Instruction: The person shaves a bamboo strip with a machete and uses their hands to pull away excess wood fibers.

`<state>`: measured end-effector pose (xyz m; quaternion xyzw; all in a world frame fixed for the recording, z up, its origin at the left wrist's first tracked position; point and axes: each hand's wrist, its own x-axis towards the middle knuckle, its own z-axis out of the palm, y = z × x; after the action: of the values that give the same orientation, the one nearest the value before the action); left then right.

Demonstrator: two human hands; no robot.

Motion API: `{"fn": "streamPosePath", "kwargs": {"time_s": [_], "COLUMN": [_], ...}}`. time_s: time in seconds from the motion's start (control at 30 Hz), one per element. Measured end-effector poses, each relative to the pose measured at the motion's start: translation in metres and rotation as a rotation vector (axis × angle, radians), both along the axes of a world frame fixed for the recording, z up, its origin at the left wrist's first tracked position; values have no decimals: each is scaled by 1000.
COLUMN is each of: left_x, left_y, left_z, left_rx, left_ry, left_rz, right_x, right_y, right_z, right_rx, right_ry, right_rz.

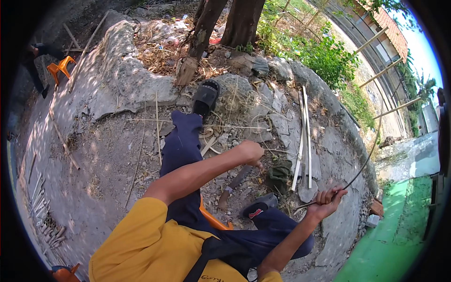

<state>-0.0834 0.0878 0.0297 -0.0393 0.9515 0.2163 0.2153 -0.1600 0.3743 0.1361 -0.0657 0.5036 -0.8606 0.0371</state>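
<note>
My right hand [327, 201] is closed around a long, thin dark rod [361, 173]. One short end pokes out toward my knee, and the longer part curves up to the right. My left hand [251, 153] is curled closed over the ground between my feet; what its fingers hold, if anything, is hidden. Just below it lies a large knife [236, 179] with a wooden handle [224, 199]. Beside the knife is a crumpled dark green cloth [279, 176]. Pale strips [307, 136] lie side by side farther right.
Tangled thin shavings [239, 101] lie by my sandalled foot, near a rough stone ledge [141, 87] around tree trunks [242, 23]. An orange stool [61, 68] stands far left, beside a person. Cut sticks [44, 211] are piled at left. A green wall [390, 235] rises at right.
</note>
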Motion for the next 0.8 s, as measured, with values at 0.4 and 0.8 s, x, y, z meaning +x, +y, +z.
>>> {"fn": "streamPosePath", "kwargs": {"time_s": [0.4,0.8], "left_x": [0,1], "left_y": [2,1], "left_z": [2,2], "left_rx": [13,20], "left_ry": [-5,25], "left_rz": [-47,-47], "right_x": [-5,36], "right_y": [-13,-43], "right_z": [-71,-119], "right_rx": [-134,-91], "right_ry": [-538,-689], "right_rz": [433,478]}}
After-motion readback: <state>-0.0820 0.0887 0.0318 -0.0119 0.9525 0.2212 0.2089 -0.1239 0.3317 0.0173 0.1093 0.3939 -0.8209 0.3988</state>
